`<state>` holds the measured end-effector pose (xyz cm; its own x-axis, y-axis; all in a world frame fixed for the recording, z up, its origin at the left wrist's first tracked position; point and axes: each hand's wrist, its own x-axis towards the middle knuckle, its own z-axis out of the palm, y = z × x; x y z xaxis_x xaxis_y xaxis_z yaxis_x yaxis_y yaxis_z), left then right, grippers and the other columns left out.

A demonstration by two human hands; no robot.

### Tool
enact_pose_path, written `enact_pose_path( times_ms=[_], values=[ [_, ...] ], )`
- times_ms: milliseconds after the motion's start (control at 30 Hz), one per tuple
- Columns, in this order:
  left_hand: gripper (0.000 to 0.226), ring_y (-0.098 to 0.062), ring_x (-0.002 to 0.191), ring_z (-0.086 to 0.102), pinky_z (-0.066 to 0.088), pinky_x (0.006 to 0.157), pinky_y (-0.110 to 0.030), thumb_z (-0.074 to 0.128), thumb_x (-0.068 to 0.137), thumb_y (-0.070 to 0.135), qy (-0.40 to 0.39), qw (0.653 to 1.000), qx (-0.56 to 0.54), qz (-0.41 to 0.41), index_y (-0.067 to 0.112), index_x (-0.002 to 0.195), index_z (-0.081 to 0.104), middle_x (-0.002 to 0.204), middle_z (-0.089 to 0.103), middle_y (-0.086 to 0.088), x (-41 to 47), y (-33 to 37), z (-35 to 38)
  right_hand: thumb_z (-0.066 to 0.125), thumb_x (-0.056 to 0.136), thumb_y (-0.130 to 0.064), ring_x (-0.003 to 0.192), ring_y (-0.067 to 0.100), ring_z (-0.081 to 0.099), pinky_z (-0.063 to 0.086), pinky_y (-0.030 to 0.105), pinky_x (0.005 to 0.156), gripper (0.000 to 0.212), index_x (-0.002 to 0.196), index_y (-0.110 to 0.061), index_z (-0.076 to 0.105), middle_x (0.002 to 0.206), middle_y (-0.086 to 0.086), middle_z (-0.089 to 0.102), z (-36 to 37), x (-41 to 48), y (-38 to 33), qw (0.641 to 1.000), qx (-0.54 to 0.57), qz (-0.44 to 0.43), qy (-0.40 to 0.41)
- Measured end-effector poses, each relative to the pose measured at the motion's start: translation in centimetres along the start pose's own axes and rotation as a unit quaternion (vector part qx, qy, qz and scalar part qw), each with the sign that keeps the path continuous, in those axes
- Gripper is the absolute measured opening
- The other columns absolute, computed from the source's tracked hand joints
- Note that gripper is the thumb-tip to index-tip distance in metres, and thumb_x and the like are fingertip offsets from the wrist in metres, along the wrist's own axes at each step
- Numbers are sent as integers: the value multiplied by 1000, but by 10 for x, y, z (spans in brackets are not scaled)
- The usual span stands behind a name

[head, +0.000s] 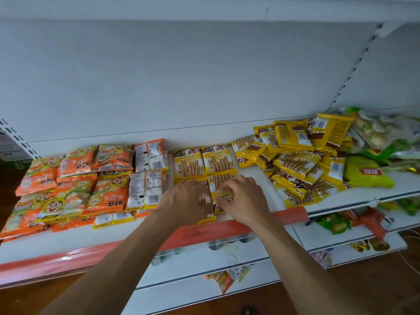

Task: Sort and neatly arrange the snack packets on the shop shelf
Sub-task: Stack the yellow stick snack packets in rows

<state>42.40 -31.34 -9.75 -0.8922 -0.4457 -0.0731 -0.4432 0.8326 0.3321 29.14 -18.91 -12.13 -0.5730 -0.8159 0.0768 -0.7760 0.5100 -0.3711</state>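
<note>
Pinching a packet at the shelf front with left hand and right hand, side by side, palms down; curling fingers onto it; reaching both forearms forward.

Shelf: open lane of bare board between the wafer packets and the loose yellow heap, running front to back. Left: orange packets cover the board side by side, leaving only a bare strip at the front (just behind the red rail). Centre front: left hand and right hand grip the front wafer packet, blocking that approach. Right: green bags lie against the heap. Overhead: tall open space beneath the upper shelf.
</note>
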Motion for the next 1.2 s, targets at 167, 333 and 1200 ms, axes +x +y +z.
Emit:
enact_pose_path(
  times_ms=[167,333,1200],
  values=[
    [29,-15,117,57,48,93,-33,56,90,48,-14,1000,12,-12,35,116,62,126,62,11,28,22,-15,63,91,-40,112,23,53,46,36,90,34,119,-22,64,118,0,60,-39,20,23,999,-25,8,34],
    [28,-16,119,56,46,92,-34,56,88,49,-14,1000,24,-13,39,114,62,127,60,12,70,66,-20,63,89,-31,119,27,49,45,38,90,31,119,-22,63,122,3,58,-87,40,75,995,-37,50,79],
    [32,-6,108,63,46,89,-20,67,88,21,303,943,-137,14,31,118,69,124,67,11,149,114,-13,55,99,-27,99,-3,60,41,-3,71,34,132,-25,60,123,-6,66,-144,75,147,923,311,29,226]
  ],
)
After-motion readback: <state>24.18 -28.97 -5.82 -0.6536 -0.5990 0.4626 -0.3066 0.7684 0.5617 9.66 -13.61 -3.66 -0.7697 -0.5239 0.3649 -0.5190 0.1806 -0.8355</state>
